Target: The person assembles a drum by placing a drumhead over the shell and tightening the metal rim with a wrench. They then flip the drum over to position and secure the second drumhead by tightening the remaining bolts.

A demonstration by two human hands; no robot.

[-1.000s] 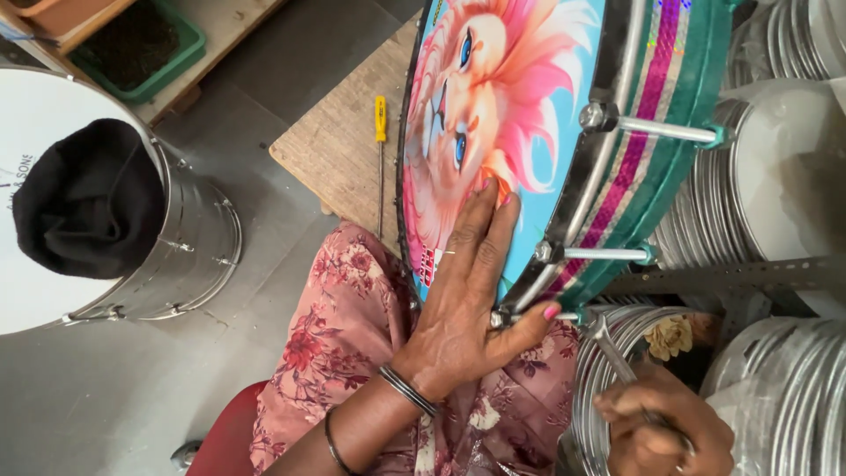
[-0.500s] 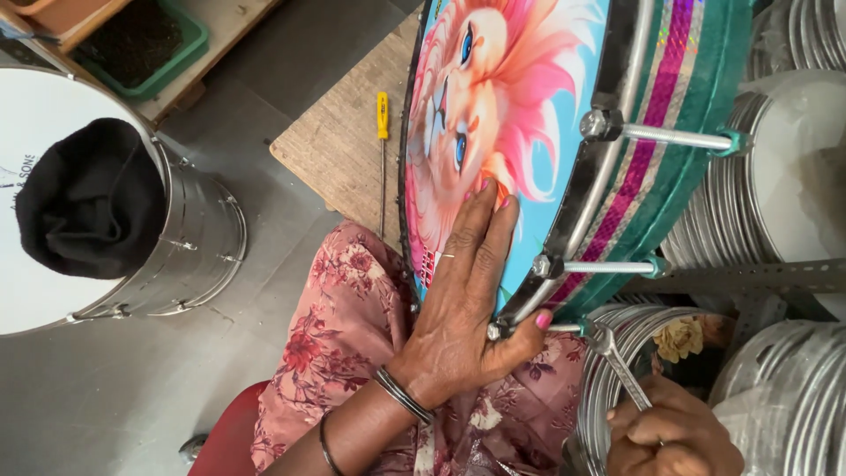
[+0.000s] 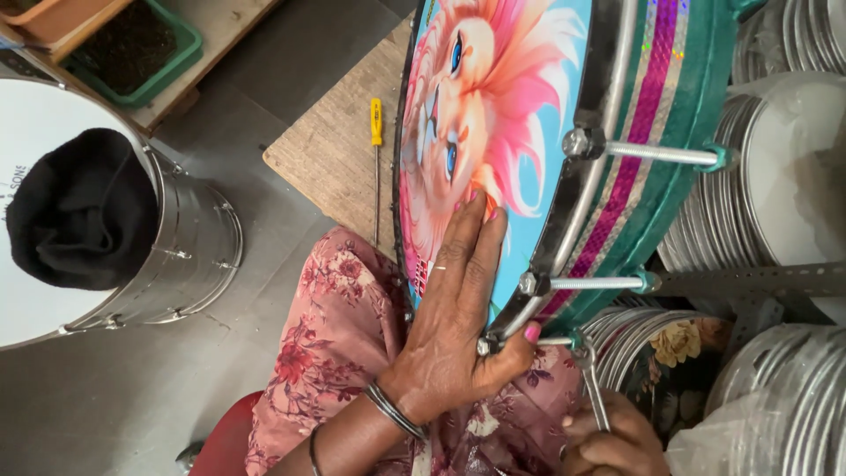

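Note:
A green drum point(image 3: 679, 132) with a pink glitter band lies on its side across my lap. Its printed head point(image 3: 493, 115) shows a pink-maned lion on light blue. My left hand point(image 3: 454, 326) lies flat on the drum head, fingers up, thumb hooked on the metal rim by a tension bolt point(image 3: 529, 284). At the bottom edge, my right hand point(image 3: 612, 441) grips a slim metal wrench point(image 3: 592, 388) that reaches up to the lowest tension rod on the drum's side. Two more threaded rods point(image 3: 652, 154) run along the shell.
A steel drum point(image 3: 167, 256) with a white head and a black cloth point(image 3: 84, 211) on it stands at left. A yellow-handled screwdriver point(image 3: 376, 132) lies on a wooden board point(image 3: 326, 159). Stacked metal hoops point(image 3: 775, 176) fill the right side. A green tray point(image 3: 150, 53) sits top left.
My right hand has shifted slightly, bringing the wrench up onto the lowest tension rod. My left hand stays pressed on the drum head.

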